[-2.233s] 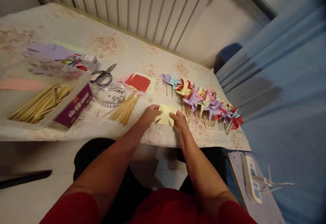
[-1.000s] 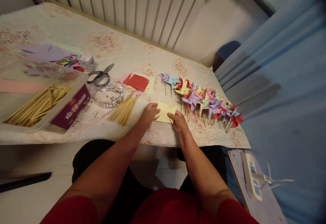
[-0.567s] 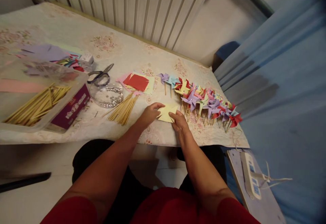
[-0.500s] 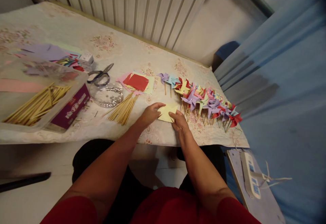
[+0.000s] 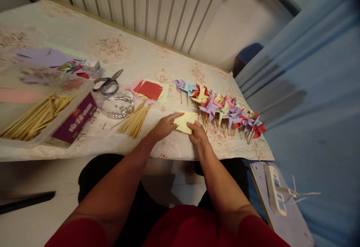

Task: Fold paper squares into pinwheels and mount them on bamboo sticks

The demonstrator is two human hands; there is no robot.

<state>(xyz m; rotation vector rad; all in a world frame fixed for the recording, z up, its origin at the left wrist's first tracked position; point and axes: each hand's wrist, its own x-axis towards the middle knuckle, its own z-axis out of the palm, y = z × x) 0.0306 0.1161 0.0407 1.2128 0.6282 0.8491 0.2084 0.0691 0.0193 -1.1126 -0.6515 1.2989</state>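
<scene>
Between my two hands, near the table's front edge, is a pale yellow paper square (image 5: pixel 185 122) with slits cut in from its corners. My left hand (image 5: pixel 165 126) pinches its left side. The right side is gripped by my right hand (image 5: pixel 198 131), thumb on top. Finished paper pinwheels (image 5: pixel 209 109) on sticks lie in rows just right of my hands. To the left, a bundle of thin wooden sticks (image 5: pixel 135 121) fans out below a stack of cut paper squares, with a red square (image 5: pixel 148 90) on top.
A round clear dish (image 5: pixel 115 105) of small shiny pieces and scissors (image 5: pixel 108 82) lie on the left. Beyond them stands a plastic box (image 5: pixel 81 89) holding sticks, near paper scraps (image 5: pixel 42 56). A power strip (image 5: pixel 275 190) sits at lower right beside a blue curtain (image 5: pixel 317 101).
The yellow paper has turned slightly in my fingers, and its slits show differently. Both hands keep their hold. The whole view has shifted a little.
</scene>
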